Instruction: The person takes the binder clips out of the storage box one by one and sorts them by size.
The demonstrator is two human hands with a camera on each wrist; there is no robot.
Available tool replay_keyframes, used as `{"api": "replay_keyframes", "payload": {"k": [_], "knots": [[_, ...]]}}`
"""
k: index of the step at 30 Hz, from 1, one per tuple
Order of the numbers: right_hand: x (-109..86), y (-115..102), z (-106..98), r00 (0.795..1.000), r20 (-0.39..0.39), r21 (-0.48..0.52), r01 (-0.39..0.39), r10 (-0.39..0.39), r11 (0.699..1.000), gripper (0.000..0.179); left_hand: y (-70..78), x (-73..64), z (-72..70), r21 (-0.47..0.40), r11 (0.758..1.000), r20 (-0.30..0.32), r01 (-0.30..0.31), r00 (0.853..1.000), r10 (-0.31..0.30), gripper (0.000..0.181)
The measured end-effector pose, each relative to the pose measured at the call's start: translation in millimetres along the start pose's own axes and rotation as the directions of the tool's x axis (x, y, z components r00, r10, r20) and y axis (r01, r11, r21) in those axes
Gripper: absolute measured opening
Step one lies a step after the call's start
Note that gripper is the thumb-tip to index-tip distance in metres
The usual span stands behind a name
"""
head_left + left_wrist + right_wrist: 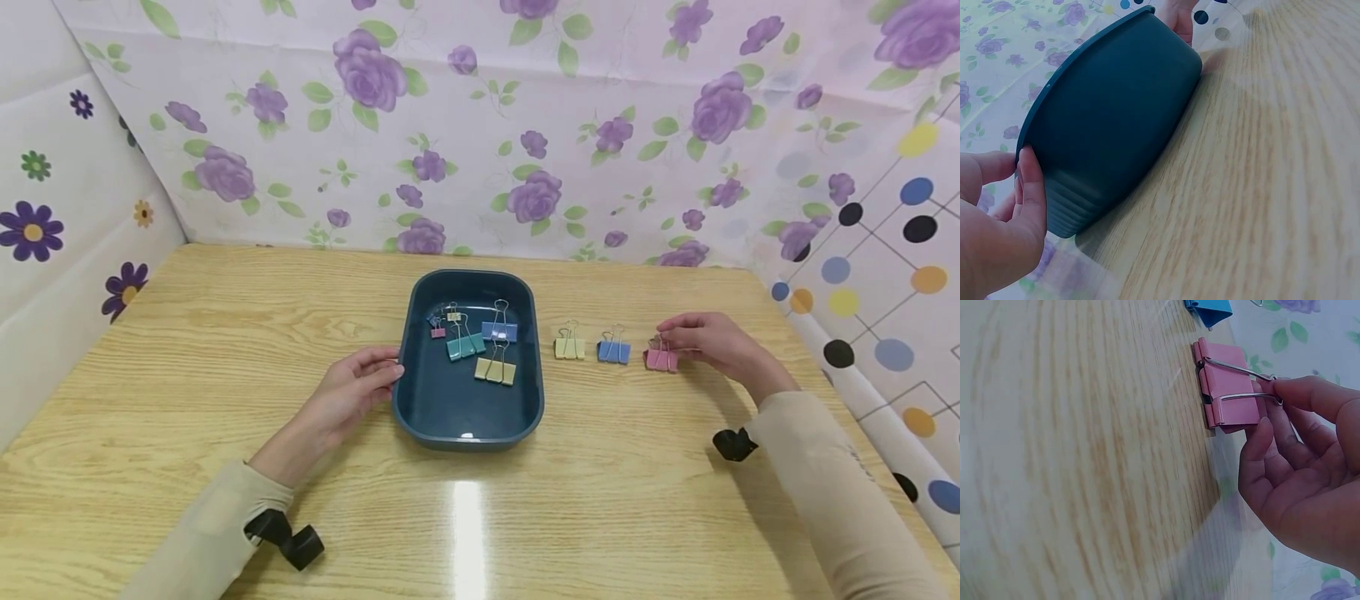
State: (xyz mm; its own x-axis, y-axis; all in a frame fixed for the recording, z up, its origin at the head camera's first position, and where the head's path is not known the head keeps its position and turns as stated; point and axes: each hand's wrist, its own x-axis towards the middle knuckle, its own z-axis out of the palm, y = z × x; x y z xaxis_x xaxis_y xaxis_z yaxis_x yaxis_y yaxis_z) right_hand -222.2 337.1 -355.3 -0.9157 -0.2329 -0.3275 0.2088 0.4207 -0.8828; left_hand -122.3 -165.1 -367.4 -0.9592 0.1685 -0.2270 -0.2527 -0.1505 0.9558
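Observation:
A dark blue-green tray [468,442] stands on the table, and my left hand [352,390] holds its left rim between thumb and fingers. In the left wrist view, that hand [1004,225] grips the rim beside the tray's ribbed outer wall [1110,119]. My right hand [708,342] pinches the wire handles of a pink binder clip [661,360]. The right wrist view has the pink binder clip [1232,384] standing on its spine, its handles at the fingertips of the right hand [1310,469]. Left of it stand a blue binder clip [613,352] and a pale yellow one [570,348].
Inside the tray lie larger binder clips, a teal one [467,346], a blue one [499,332] and a yellow one [495,371], with several tiny clips [438,332] at its left. A floral cloth [480,150] hangs behind the wooden table [600,500].

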Motion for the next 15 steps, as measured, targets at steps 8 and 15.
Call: {"api": "replay_keyframes", "payload": {"k": [8,15], "knots": [[-0.5,-0.5,0.4,1.0,0.005,0.022,0.003,-0.003,1.0,0.045,0.3,0.5,0.0,-0.016,1.0,0.008,-0.005,1.0,0.005,0.038],[-0.5,-0.6,-0.2,1.0,0.001,0.014,-0.001,0.001,1.0,0.049,0.9,0.0,0.4,-0.007,1.0,0.01,-0.005,1.0,0.005,0.039]]}}
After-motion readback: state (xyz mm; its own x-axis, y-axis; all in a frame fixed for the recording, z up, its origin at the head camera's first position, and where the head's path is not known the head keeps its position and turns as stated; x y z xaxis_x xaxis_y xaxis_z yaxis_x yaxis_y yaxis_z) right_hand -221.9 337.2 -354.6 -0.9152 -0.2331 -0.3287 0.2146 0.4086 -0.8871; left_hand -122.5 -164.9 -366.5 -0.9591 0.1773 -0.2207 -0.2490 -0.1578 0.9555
